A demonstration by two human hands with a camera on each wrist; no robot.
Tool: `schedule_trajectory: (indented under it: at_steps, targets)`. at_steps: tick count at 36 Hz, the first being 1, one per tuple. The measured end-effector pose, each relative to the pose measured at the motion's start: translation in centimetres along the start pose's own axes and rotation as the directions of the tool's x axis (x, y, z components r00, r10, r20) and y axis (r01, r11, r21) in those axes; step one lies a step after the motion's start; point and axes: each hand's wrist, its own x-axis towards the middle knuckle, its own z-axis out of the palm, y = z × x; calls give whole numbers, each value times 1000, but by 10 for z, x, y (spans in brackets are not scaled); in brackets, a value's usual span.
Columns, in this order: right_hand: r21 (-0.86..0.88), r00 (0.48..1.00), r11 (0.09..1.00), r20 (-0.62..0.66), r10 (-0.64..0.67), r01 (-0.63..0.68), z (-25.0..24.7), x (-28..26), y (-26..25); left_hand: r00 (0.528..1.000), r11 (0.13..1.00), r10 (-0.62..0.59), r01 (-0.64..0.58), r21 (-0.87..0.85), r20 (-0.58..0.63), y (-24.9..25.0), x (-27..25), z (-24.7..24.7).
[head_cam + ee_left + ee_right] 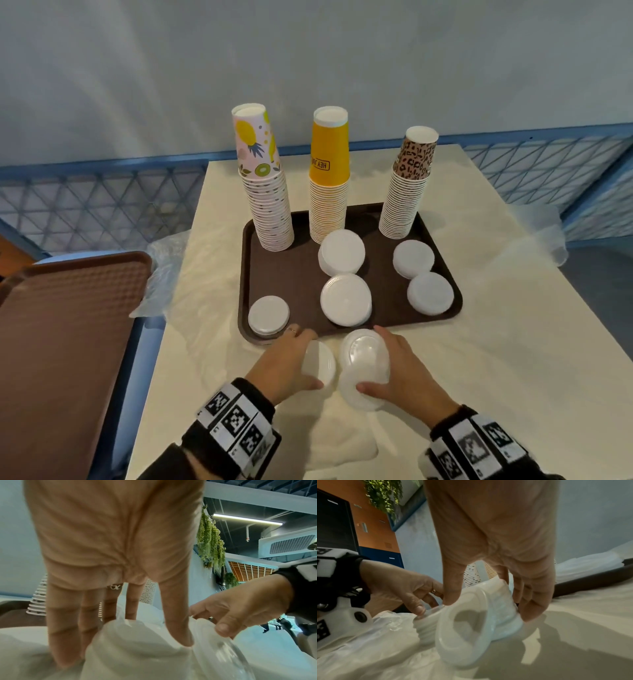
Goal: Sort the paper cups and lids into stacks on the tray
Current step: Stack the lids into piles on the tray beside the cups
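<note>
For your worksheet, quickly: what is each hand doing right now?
Left hand: grips a stack of lids in plastic wrap.
Right hand: grips a tilted lid stack.

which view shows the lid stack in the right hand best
The right wrist view: the lid stack fills the frame, tilted, with its nested rims clear in the right hand. The head view shows it smaller from above; the left wrist view catches only its edge.

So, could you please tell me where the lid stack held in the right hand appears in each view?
Head: lid stack bottom centre, just before the tray.
Left wrist: lower right.
Right wrist: centre.
Shared landmark: the left hand, beside it in all three views.
</note>
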Motion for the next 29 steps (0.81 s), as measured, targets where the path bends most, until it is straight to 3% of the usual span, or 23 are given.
schedule_trajectory:
  at_steps: [10, 21, 25, 29]
  targets:
    - [81, 996, 997, -90, 9, -2, 0, 12, 2, 998, 998, -67, 67, -4, 8, 11, 1, 11]
    - [9, 997, 998, 31, 70, -70, -5, 24, -4, 992, 990, -123, 123, -65, -4, 15, 0, 21]
    - [48, 985, 990, 117, 126, -132, -9, 29, 0, 988, 985, -153, 151, -83, -16, 14, 2, 24]
    - [116, 988, 990, 138, 70, -87, -13, 28, 0, 982, 981, -189, 189, -46, 17, 14, 0, 23]
